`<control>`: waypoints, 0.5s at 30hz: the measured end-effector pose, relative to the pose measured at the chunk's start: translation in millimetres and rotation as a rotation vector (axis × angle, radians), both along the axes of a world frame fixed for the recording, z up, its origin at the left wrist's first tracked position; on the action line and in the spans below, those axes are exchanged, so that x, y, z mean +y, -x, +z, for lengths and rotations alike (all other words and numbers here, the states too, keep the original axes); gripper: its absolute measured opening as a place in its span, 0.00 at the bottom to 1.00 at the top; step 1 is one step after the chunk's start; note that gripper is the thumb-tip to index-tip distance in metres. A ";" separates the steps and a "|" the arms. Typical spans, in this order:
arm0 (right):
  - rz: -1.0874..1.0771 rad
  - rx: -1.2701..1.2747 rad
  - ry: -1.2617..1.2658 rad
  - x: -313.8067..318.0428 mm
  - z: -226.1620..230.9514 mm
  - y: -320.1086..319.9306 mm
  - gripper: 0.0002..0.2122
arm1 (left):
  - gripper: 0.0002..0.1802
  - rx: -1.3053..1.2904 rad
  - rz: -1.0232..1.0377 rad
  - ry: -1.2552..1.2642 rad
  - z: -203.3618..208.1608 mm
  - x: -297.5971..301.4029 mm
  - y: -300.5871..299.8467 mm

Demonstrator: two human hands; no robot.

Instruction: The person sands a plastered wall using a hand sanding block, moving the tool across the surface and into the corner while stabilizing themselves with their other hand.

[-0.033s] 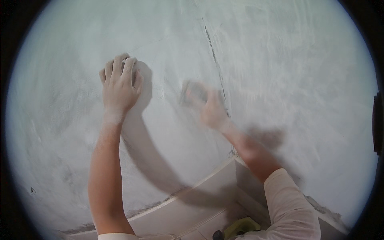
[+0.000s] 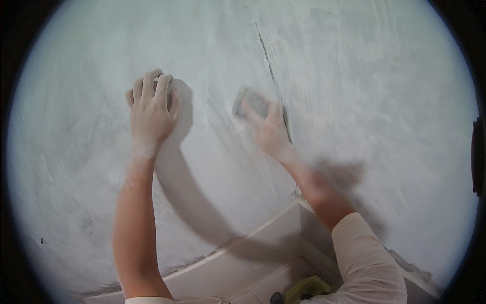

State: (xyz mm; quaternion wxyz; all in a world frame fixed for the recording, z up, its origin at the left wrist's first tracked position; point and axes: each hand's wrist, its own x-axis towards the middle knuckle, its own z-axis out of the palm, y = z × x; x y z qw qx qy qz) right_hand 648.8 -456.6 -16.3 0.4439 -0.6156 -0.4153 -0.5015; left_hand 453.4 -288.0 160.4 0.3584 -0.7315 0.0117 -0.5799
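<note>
My left hand (image 2: 154, 114) rests on a pale grey-white plastered wall (image 2: 86, 177), fingers bent and apart, their tips against the surface. Whitish dust coats it down to the wrist. Nothing shows in its grasp. To the right, my right hand (image 2: 273, 133) holds a flat grey block (image 2: 257, 105), which looks like a sanding block, against the wall. The block is slightly smeared by motion, and the fingers on its far side are partly hidden. Just right of this hand, a dark crack (image 2: 269, 63) runs down the wall, partly behind the forearm.
Below, a pale tiled band (image 2: 223, 268) meets the wall along a rough edge and turns a corner (image 2: 298, 200). At the bottom, a yellow-green object (image 2: 310, 286) and a dark rounded thing (image 2: 276, 298) show in part. A dark object (image 2: 477, 157) stands at the right rim.
My right hand and the block have shifted slightly up and to the right across the wall. The left hand stays in nearly the same place.
</note>
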 end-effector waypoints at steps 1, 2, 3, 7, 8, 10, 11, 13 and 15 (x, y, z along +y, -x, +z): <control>0.019 -0.002 -0.012 2.1 13.6 10.5 0.20 | 0.16 -0.002 0.019 -0.012 5.3 -1.1 2.0; -0.018 0.056 -0.111 9.5 24.3 25.7 0.20 | 0.16 -0.012 0.022 -0.011 5.4 -0.7 2.7; -0.070 0.122 -0.191 15.2 21.2 35.5 0.20 | 0.16 -0.012 0.012 0.008 -3.2 0.1 -1.4; 0.436 0.368 0.170 23.9 -40.9 66.4 0.21 | 0.15 -0.011 -0.006 0.017 -11.6 -1.0 -6.9; 0.547 0.422 0.221 14.0 -46.5 56.4 0.22 | 0.16 0.004 0.017 0.036 -11.3 0.4 -5.7; 0.669 0.450 0.259 -1.5 -43.6 32.2 0.23 | 0.17 0.000 0.050 0.034 -4.4 -0.7 -1.9; 0.301 0.324 0.105 -12.0 -37.7 20.6 0.23 | 0.17 0.004 0.056 0.046 -7.4 -4.0 -1.2; -0.054 0.190 -0.054 -9.3 -27.7 16.5 0.23 | 0.17 0.004 0.071 0.055 -4.7 -6.4 2.4; -0.126 0.324 -0.114 3.0 -13.0 44.8 0.22 | 0.19 0.005 0.036 0.042 -5.6 -4.7 1.9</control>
